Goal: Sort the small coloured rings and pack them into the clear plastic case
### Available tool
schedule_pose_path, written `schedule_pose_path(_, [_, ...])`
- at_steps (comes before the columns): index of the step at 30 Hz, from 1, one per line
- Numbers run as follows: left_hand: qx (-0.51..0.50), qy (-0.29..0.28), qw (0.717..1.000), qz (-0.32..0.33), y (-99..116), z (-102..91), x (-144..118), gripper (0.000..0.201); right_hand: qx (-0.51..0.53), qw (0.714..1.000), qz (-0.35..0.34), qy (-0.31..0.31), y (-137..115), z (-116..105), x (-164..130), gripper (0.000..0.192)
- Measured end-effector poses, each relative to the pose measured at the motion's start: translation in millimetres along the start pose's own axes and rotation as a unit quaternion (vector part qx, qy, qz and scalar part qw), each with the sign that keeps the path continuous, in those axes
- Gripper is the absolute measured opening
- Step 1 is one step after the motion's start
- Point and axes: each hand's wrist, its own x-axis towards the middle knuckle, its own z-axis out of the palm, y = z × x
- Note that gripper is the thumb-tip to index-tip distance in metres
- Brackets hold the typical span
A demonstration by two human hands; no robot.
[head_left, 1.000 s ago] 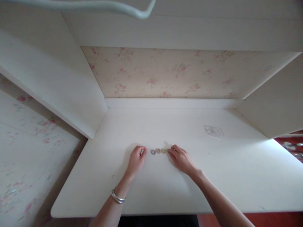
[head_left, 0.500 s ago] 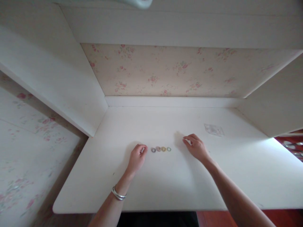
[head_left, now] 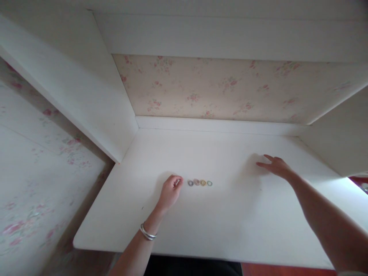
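Several small coloured rings [head_left: 200, 183] lie in a short row on the white desk [head_left: 218, 226]. My left hand [head_left: 170, 190] rests on the desk just left of the row, fingers curled in; whether anything is inside them is hidden. A silver bangle [head_left: 147, 233] sits on that wrist. My right hand [head_left: 275, 165] is far to the right of the rings, low over the desk with its fingers spread and holding nothing.
The desk sits in a white alcove, with a floral-papered back wall [head_left: 218, 88], slanted white side panels [head_left: 74, 88] left and right, and a shelf overhead. The desk's front edge runs just before my arms. A red floor shows at the far right.
My right hand left the right end of the ring row and travelled right and back, opening its fingers over the spot where a small clear packet lay. The left hand stayed put.
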Motion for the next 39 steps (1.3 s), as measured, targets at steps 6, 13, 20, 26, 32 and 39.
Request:
schedule_pose_path(6, [0.020,0.004,1.000,0.012,2,0.0,0,0.027,-0.020,0.998,0.032,-0.049,-28,-2,-4,0.068])
schedule_pose_path(13, [0.009,-0.014,1.000,0.010,9,1.9,6,0.025,0.161,0.979,-0.122,-0.004,-150,-17,-72,0.061])
schedule_pose_path(20, [0.016,-0.044,0.997,0.061,39,11.7,13,0.069,0.262,0.934,-0.240,-0.043,-242,-19,-137,0.056])
schedule_pose_path(26, [0.030,-0.030,0.995,0.092,43,19.8,25,0.082,0.275,0.922,-0.268,-0.054,-273,-12,-165,0.055])
schedule_pose_path(32, [-0.003,-0.021,0.996,0.081,39,21.3,23,0.063,0.259,0.925,-0.275,-0.045,-276,-9,-178,0.049])
schedule_pose_path(39, [-0.106,-0.048,0.991,0.059,43,24.4,26,0.060,0.301,0.920,-0.246,-0.051,-274,-11,-184,0.047])
